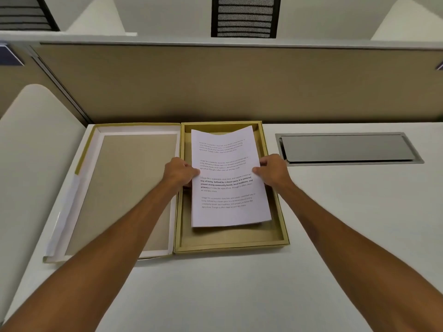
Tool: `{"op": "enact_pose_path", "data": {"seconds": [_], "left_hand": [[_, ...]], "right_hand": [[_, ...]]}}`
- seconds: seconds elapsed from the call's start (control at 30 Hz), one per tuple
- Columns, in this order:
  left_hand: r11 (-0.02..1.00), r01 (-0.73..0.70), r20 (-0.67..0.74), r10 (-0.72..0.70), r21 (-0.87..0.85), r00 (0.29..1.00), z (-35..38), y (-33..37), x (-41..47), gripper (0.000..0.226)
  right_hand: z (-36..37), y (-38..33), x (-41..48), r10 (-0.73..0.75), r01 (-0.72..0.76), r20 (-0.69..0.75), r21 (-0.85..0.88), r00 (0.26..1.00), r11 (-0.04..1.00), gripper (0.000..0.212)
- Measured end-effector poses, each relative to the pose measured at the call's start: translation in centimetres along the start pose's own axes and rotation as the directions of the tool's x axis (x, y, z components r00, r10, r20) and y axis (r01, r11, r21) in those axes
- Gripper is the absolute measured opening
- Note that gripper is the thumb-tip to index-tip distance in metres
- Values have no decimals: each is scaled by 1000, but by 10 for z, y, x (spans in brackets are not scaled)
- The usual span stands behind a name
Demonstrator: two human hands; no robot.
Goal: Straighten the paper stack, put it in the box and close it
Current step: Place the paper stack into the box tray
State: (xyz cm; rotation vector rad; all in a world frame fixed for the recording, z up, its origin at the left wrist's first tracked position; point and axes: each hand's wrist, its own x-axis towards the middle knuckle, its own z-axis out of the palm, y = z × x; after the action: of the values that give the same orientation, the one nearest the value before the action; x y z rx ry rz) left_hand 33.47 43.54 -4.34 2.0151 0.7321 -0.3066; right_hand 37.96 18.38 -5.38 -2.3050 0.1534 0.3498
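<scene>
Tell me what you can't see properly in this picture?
All from the head view:
- Fingers of the left hand and right hand: tucked under the paper stack.
- Box floor: mostly covered by the paper.
- Lower sheets: hidden beneath the top page.
- Small print: too tiny to read fully.
- Lid outside: faces down.

Left hand [178, 171] and right hand [272, 170] grip the side edges of the paper stack [227, 188] over the open box [231, 246]; lid [124, 188] lies flat at left.
</scene>
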Motion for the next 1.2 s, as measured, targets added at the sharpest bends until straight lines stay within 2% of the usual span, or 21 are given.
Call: {"op": "enact_pose_path", "data": {"seconds": [0.17, 0.37, 0.53, 0.67, 0.97, 1.07, 1.2], "left_hand": [[992, 13, -12, -11, 125, 1000, 4, 5, 5, 27], [956, -21, -69, 43, 294, 997, 13, 11, 0, 24], [977, -1, -72, 17, 214, 997, 18, 17, -2, 26], [991, 16, -31, -12, 131, 999, 25, 15, -5, 20], [999, 5, 80, -9, 54, 997, 25, 13, -11, 21], [998, -37, 75, 34, 43, 997, 25, 10, -20, 19], [987, -158, 15, 158, -14, 987, 22, 0, -39, 30]], "right_hand": [[4, 4, 5, -3, 4, 14, -61, 1000, 998, 22], [3, 2, 6, 32, -28, 50, -80, 998, 996, 24], [5, -1, -1, 58, -54, 93, -44, 994, 998, 19], [9, -2, -8, 80, -80, 22, -9, 997, 997, 29], [12, -5, -18, 71, -75, 71, 51, 995, 996, 13], [12, -5, -24, 33, -34, 62, 16, 998, 999, 13], [14, -1, -43, -111, 110, -15, -44, 994, 993, 34]]}}
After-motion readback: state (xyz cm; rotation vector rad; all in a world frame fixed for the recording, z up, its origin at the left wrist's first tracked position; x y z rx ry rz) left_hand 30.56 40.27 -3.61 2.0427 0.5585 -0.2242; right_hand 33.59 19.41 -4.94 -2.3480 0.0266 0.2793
